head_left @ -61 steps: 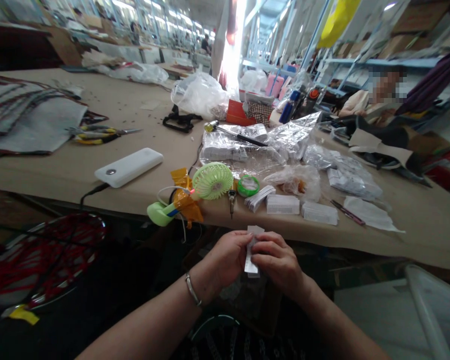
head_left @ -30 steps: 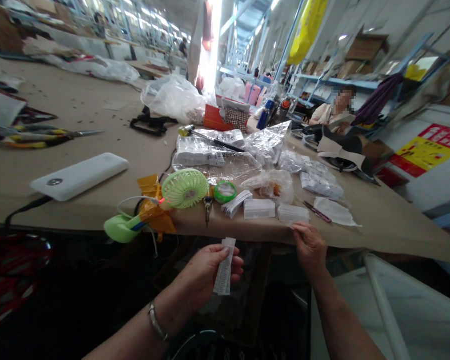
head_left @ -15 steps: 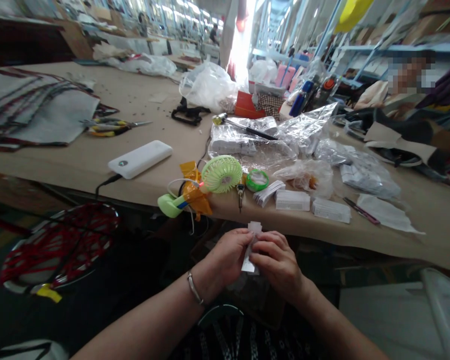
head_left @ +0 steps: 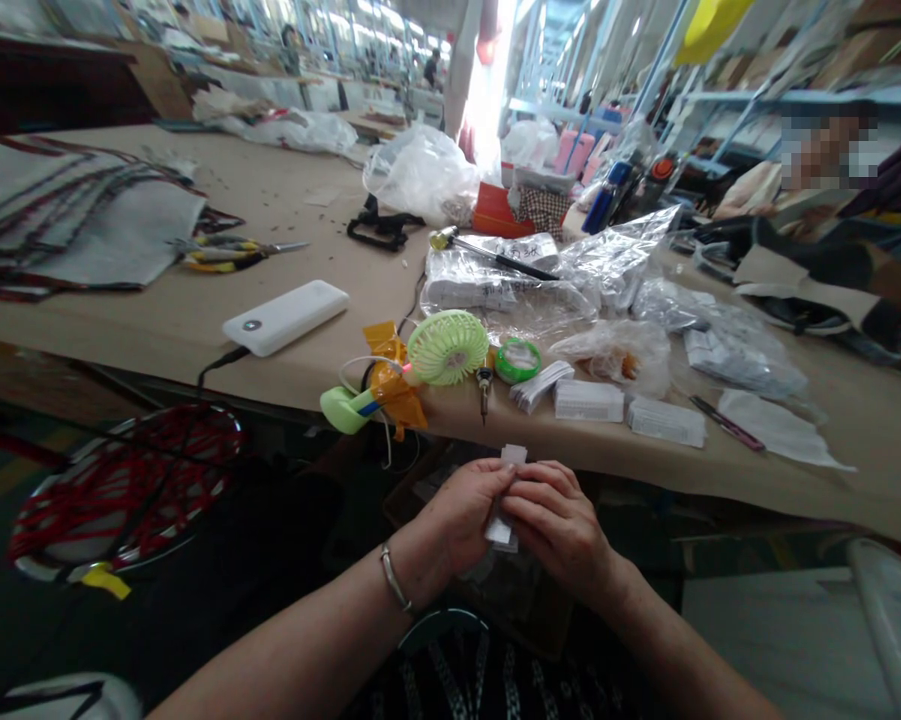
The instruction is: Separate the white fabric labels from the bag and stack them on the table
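Just off the table's front edge, my left hand and my right hand are closed together around a small stack of white label strips. The stack's ends poke out above and below the fingers; its middle is covered. My left thumb presses on it from the left, while my right fingers lie across it. On the table beyond are a fanned bundle of white labels and two flat stacks of printed labels. A soldering-iron-like pointed tool lies left of these, tip toward me.
A green handheld fan with orange tape lies near the front edge, beside a white power bank. A green tape roll, a hammer, plastic bags, tweezers and pliers are about. A person sits at right.
The whole view has shifted slightly. My right fingers have slid a little over the white strips, and both hands still hold them in the same place.
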Demonstrator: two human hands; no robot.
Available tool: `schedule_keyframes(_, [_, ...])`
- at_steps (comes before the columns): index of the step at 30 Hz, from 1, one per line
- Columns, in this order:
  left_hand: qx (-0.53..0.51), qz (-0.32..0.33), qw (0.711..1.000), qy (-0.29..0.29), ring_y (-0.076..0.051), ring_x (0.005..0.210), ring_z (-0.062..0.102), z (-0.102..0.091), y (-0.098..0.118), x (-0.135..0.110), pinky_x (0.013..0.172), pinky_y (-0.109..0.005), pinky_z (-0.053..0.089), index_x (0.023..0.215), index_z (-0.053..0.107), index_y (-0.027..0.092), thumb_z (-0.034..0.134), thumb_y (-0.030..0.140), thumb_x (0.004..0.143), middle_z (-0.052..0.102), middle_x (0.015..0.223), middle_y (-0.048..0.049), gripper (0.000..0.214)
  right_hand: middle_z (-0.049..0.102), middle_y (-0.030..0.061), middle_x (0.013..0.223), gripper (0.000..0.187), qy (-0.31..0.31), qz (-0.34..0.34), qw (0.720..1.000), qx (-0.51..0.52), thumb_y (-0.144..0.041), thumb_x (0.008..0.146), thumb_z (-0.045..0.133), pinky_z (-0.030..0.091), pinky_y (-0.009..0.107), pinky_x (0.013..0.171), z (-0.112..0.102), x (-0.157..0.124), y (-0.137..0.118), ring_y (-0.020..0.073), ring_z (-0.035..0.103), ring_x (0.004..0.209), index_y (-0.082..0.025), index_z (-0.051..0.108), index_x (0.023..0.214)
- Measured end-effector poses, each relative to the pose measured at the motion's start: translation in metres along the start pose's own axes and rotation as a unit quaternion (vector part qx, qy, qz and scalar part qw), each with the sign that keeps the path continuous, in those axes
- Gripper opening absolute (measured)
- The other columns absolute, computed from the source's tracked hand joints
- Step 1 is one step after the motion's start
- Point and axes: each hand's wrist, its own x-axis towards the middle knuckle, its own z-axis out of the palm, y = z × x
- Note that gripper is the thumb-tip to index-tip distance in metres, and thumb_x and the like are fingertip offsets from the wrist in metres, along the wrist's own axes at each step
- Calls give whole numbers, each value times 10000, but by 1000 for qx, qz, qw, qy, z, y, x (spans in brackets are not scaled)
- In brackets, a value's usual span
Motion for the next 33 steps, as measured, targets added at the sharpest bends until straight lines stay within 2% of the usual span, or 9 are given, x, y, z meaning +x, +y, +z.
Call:
schedule_keyframes(2, [10, -6, 1000, 5, -90, 500, 554, -1, 1, 0, 484, -190, 413, 740, 609, 85, 614, 148, 734, 603, 621, -37, 64, 639, 64, 1026, 315, 31, 34, 998, 37, -182, 789, 597, 426, 440, 922, -3, -2, 2, 230, 532, 1059, -226, 573, 1099])
schedule_keyframes(5, [44, -39, 998, -7, -128, 489, 579, 0, 5, -4, 517, -261, 470, 859, 607, 107, 564, 234, 793, 592, 605, -25, 150, 608, 91, 1065, 286, 92, 172, 975, 104, -222, 814, 559, 449, 423, 899, -8, -3, 9, 234, 547, 1044, -208, 570, 1099])
schedule_keyframes(7, [71, -58, 996, -19, -140, 485, 588, 2, 6, -7, 524, -279, 480, 921, 590, 121, 528, 264, 818, 581, 597, -17, 186, 619, 75, 1038, 292, 88, 267, 943, 180, -241, 839, 523, 486, 371, 849, -10, -1, 16, 201, 593, 965, -212, 550, 1128])
schedule_keyframes(9, [86, -67, 994, -30, -134, 493, 589, 3, 6, -9, 519, -262, 472, 934, 576, 128, 519, 266, 823, 579, 609, -16, 186, 630, 52, 1013, 333, 61, 308, 915, 254, -255, 853, 507, 513, 319, 788, -11, 2, 21, 163, 621, 871, -226, 511, 1184])
schedule_keyframes(11, [96, -69, 992, -35, -129, 497, 584, 3, 5, -10, 506, -248, 460, 916, 567, 135, 528, 272, 818, 573, 616, -13, 173, 626, 48, 1023, 335, 40, 302, 914, 269, -259, 863, 494, 511, 303, 784, -11, 7, 23, 149, 617, 856, -231, 508, 1197])
schedule_keyframes(15, [114, -53, 991, -37, -120, 482, 566, 0, 1, -8, 472, -228, 433, 815, 549, 140, 554, 291, 798, 556, 608, -4, 152, 599, 74, 1052, 264, 13, 246, 953, 178, -250, 873, 479, 472, 326, 861, -10, 15, 17, 177, 572, 975, -205, 585, 1111])
schedule_keyframes(19, [117, -45, 991, -37, -112, 470, 554, -3, -1, -6, 463, -224, 420, 783, 545, 140, 592, 332, 767, 548, 595, 4, 198, 601, 77, 1032, 254, 2, 214, 970, 118, -229, 877, 471, 473, 339, 859, -6, 18, 13, 183, 565, 978, -207, 602, 1093])
schedule_keyframes(27, [113, -33, 993, -32, -104, 460, 540, -5, -2, -7, 466, -224, 407, 763, 534, 142, 532, 273, 799, 541, 604, 2, 135, 611, 75, 1000, 255, -4, 204, 974, 103, -211, 883, 453, 486, 331, 838, 0, 19, 13, 181, 576, 952, -207, 602, 1090])
schedule_keyframes(33, [117, -27, 992, -26, -111, 475, 545, -7, -4, -6, 462, -225, 401, 816, 541, 151, 528, 279, 801, 543, 624, 1, 130, 613, 75, 1045, 299, -9, 231, 966, 119, -235, 884, 455, 479, 323, 856, 1, 17, 13, 172, 584, 963, -205, 551, 1165])
